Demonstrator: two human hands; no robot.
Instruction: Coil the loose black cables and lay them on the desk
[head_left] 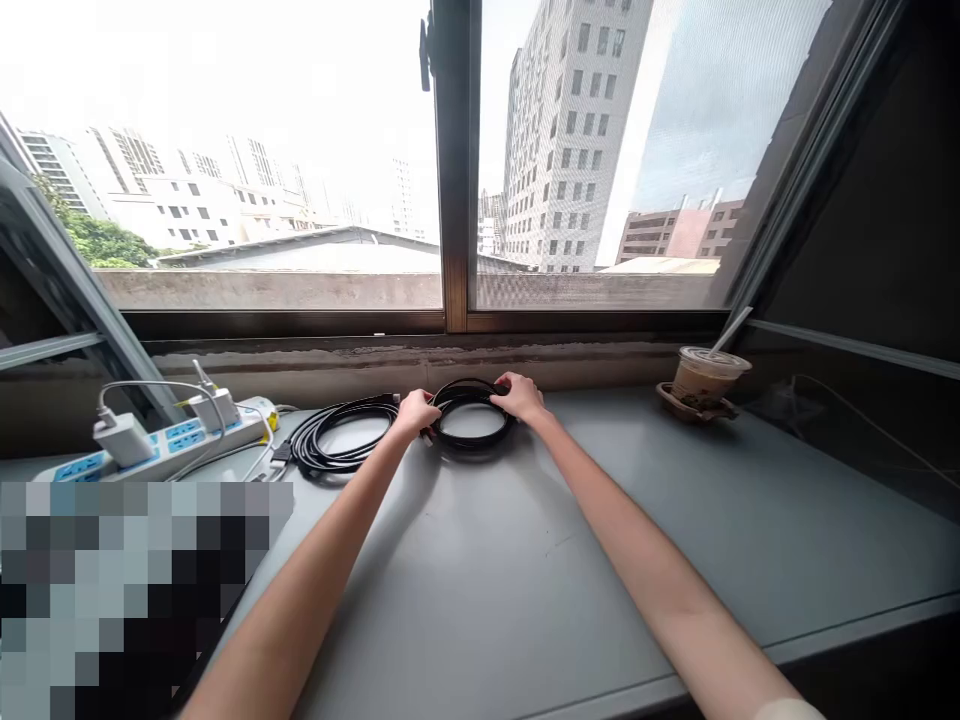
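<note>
A coiled black cable [474, 441] is between my two hands at the back of the grey tabletop, near the window wall. My left hand [417, 412] pinches the left side of the coil, its fingertips curled round the loops. On the opposite side my right hand [519, 395] grips the upper right of the same coil, fingers closed. Just left of my left hand lies a second, looser coil of black cable [315, 462], with a plug end [280, 456] showing at its left. My left wrist partly covers that coil's right edge.
A white power strip [169, 440] with chargers [124, 440] and thin white cords stands at the left. A drink cup [709, 378] with a straw sits in a brown holder [694, 404] at the back right. Pixelated blocks cover the lower left. The window frame [454, 200] rises behind the table.
</note>
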